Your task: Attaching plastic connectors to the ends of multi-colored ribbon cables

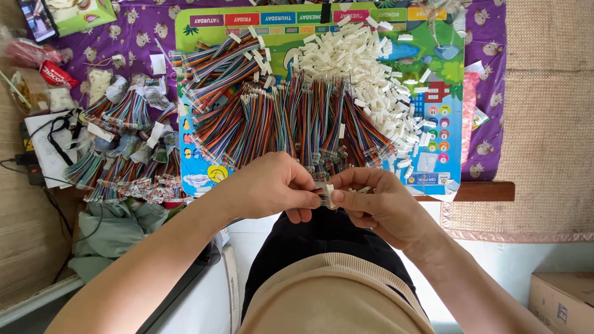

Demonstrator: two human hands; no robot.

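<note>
Connector pile (365, 68) lies right of wire bundles (278, 117).

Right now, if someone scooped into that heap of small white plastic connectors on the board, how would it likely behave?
The white connectors lie as many tiny loose pieces, so they would probably scatter and spill rather than lift together. Each looks light and rigid. Strays already sit near the edge of the colourful board, so a push could well send some off it.

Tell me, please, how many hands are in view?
2: the left hand pinches a multicoloured wire strip; the right hand holds a small white connector against it.
</note>
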